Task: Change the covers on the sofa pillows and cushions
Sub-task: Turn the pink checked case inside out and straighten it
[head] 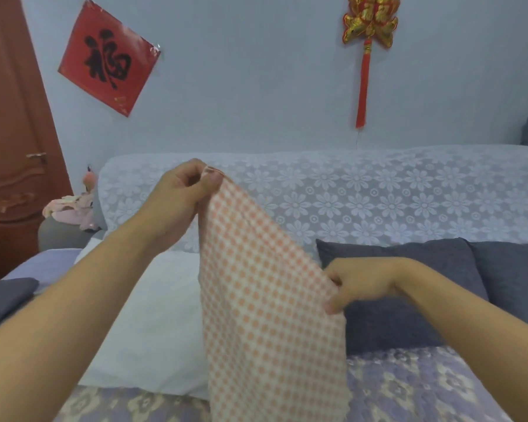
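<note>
The left hand (183,190) pinches the top corner of the orange checked cover (265,300), held up over the sofa (378,202) seat. The right hand (357,284) grips its right edge lower down. Behind it a bare white pillow (153,315) leans against the backrest, beside a dark blue cushion (409,300).

Single view: head-worn wide-angle camera, sitting at the person's eye level, facing forward and slightly down toward the sofa (378,202) and the wall (256,86) behind it. Both forearms are entering from the bottom corners, close to the lens. The sofa is lying near, filling the lower half; straight lines are bowing at the frame edges.
</note>
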Action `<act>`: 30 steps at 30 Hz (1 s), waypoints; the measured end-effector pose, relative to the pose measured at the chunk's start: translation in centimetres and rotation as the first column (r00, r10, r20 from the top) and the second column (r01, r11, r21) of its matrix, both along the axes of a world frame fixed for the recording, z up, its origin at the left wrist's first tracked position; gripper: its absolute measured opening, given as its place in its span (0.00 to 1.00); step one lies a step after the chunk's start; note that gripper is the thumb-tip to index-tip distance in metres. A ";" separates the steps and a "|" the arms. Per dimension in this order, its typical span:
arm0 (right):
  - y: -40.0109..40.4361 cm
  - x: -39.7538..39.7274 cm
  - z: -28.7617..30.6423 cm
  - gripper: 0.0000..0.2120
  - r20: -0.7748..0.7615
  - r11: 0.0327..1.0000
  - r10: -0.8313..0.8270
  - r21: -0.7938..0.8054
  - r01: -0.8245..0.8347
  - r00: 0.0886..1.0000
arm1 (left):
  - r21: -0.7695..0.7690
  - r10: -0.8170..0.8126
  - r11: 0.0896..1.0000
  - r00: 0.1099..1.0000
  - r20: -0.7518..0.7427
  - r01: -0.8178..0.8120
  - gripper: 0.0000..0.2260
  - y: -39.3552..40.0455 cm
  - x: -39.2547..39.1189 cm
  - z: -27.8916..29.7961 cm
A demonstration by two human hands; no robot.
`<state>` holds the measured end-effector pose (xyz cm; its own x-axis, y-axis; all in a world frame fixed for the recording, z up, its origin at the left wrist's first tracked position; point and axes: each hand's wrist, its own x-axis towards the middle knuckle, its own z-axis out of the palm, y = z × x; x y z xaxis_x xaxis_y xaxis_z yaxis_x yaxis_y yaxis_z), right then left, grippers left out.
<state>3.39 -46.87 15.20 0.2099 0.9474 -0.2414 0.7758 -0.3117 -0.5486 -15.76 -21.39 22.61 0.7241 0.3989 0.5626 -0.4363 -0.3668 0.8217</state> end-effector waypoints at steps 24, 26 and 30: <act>-6.1 4.2 9.4 0.10 -0.248 0.064 -0.778 0.883 0.466 0.577 | -0.255 0.338 0.904 0.939 -0.064 -0.343 0.10 0.0 5.6 -1.9; -7.4 4.1 9.1 0.08 -0.135 0.099 -0.875 0.891 0.444 0.465 | -0.227 0.297 0.921 0.948 -0.114 -0.316 0.10 -1.9 6.5 -1.6; -9.9 2.7 8.9 0.11 -0.076 0.354 -0.742 0.799 0.485 0.667 | -0.148 0.006 0.988 0.980 -0.198 -0.036 0.10 -10.2 10.9 0.3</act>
<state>6.11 -56.74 24.15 0.7365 0.3175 0.5973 0.6761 -0.3731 -0.6353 -4.85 -31.61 22.88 0.8053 0.4841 0.3423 -0.2542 -0.2397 0.9370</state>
